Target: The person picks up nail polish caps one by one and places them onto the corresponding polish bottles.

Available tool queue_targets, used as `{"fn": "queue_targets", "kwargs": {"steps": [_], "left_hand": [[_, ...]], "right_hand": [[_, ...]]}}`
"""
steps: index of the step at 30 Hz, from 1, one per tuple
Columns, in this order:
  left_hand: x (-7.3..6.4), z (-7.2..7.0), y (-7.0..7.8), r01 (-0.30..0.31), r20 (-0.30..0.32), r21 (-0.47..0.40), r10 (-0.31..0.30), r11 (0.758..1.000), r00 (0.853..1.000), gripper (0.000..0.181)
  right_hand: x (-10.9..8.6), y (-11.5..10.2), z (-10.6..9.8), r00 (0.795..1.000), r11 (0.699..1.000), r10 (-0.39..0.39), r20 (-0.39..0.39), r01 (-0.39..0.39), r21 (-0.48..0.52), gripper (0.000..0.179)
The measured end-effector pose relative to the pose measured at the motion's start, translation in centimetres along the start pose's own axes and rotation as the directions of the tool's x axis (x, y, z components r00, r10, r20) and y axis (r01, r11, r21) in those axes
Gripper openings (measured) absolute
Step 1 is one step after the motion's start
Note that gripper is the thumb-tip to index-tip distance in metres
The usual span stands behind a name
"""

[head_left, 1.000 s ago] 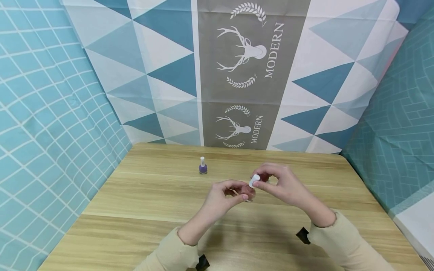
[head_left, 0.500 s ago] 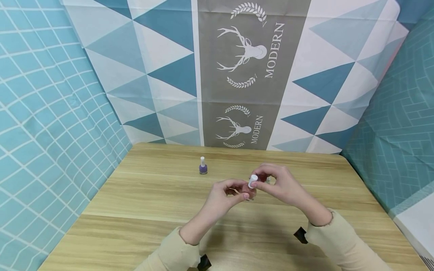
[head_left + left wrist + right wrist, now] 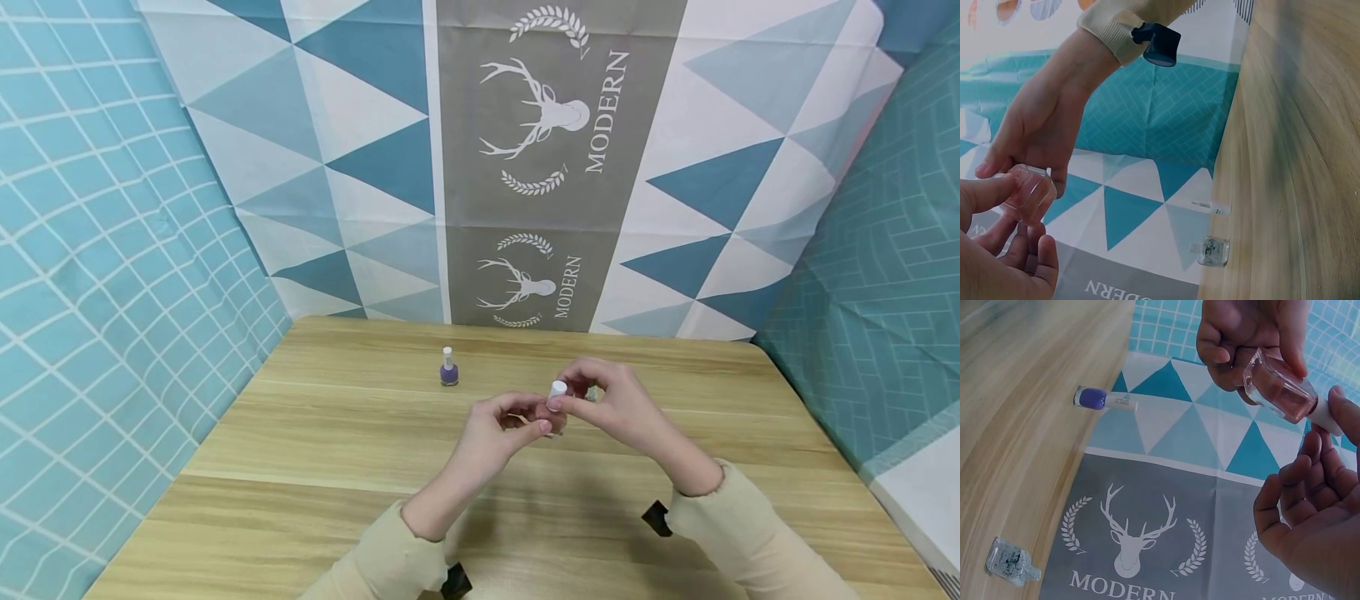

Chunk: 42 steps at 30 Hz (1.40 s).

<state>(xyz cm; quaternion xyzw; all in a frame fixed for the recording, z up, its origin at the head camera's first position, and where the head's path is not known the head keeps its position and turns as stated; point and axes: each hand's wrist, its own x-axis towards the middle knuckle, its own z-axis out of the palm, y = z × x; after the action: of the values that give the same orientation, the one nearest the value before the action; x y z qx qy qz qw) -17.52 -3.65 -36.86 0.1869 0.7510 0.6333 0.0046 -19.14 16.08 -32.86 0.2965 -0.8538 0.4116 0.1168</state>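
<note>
Between my hands is a nail polish bottle (image 3: 1282, 387) of clear glass with pinkish polish and a white cap (image 3: 557, 395). My left hand (image 3: 504, 429) pinches the glass body between thumb and fingers. My right hand (image 3: 611, 408) grips the white cap with thumb and fingers. In the right wrist view the cap sits at the bottle's neck; whether it is fully seated I cannot tell. The bottle is held above the table, tilted.
A purple nail polish bottle (image 3: 448, 372) with a white cap stands upright at the back of the wooden table (image 3: 337, 433). A clear bottle with dark flecks (image 3: 1011, 562) stands partly behind my right hand in the head view. A small whitish piece (image 3: 1217, 208) lies near it.
My right hand has shifted slightly left with the white cap, which now stands more upright over the bottle. The left hand has risen a little. The flecked bottle behind shows more.
</note>
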Motion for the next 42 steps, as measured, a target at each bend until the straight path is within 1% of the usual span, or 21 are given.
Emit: {"fn": "queue_targets", "kwargs": {"steps": [4,9,13,16,19,22,23,25,28,29,30,34,42], "left_hand": [[0.1,0.1,-0.1,-0.004,-0.019,-0.016,0.004,1.0,1.0,0.029],[0.1,0.3,0.0,0.012,-0.042,-0.034,-0.013,0.999,0.999,0.028],[0.1,0.4,0.0,0.011,-0.047,-0.036,-0.012,0.999,0.999,0.029],[0.1,0.4,0.0,0.011,-0.047,-0.038,-0.013,0.999,0.999,0.028],[0.1,0.4,0.0,0.014,-0.05,-0.037,-0.016,0.999,0.999,0.029],[0.0,0.3,0.1,0.014,-0.054,-0.033,-0.015,0.999,0.998,0.029],[-0.1,0.2,0.5,0.015,-0.054,-0.034,-0.017,0.999,0.998,0.029],[-0.1,0.2,0.5,0.007,-0.054,-0.044,-0.009,0.999,0.998,0.029],[0.0,0.2,0.4,0.007,-0.053,-0.056,-0.01,0.998,0.999,0.029],[0.0,0.2,0.3,0.01,-0.052,-0.059,-0.013,0.998,0.999,0.028],[0.1,0.3,-0.1,0.008,-0.052,-0.062,-0.011,0.998,0.999,0.029],[0.1,0.2,-0.1,0.012,-0.043,-0.058,-0.014,0.998,0.999,0.029],[0.1,0.2,-0.2,0.003,-0.037,-0.067,-0.005,0.998,0.999,0.03]], "right_hand": [[0.1,-0.1,0.2,1.0,1.0,0.021,-0.02,-0.021,-0.004,0.014],[0.3,-0.1,0.4,0.998,0.999,0.042,-0.041,-0.042,-0.011,0.018],[0.4,0.0,0.6,0.997,0.998,0.051,-0.056,-0.053,-0.02,0.02],[0.4,0.1,0.6,0.997,0.998,0.053,-0.053,-0.054,-0.013,0.019],[0.3,0.2,0.4,0.999,0.999,0.032,-0.036,-0.032,0.014,0.017],[0.3,0.3,0.1,0.999,0.998,-0.049,-0.018,0.049,0.048,0.022],[0.3,0.4,0.0,0.997,0.995,-0.081,-0.011,0.082,0.064,0.025],[0.3,0.5,-0.2,0.991,0.987,-0.133,0.006,0.132,0.094,0.028],[0.3,0.6,-0.3,0.984,0.977,-0.172,0.033,0.166,0.136,0.031],[0.3,0.7,-0.3,0.984,0.975,-0.175,0.041,0.167,0.147,0.031],[0.3,0.8,-0.3,0.983,0.974,-0.177,0.047,0.168,0.152,0.031],[0.3,0.9,-0.3,0.981,0.97,-0.187,0.057,0.175,0.167,0.028],[0.4,0.9,-0.3,0.987,0.976,-0.153,0.044,0.144,0.166,0.024]]}}
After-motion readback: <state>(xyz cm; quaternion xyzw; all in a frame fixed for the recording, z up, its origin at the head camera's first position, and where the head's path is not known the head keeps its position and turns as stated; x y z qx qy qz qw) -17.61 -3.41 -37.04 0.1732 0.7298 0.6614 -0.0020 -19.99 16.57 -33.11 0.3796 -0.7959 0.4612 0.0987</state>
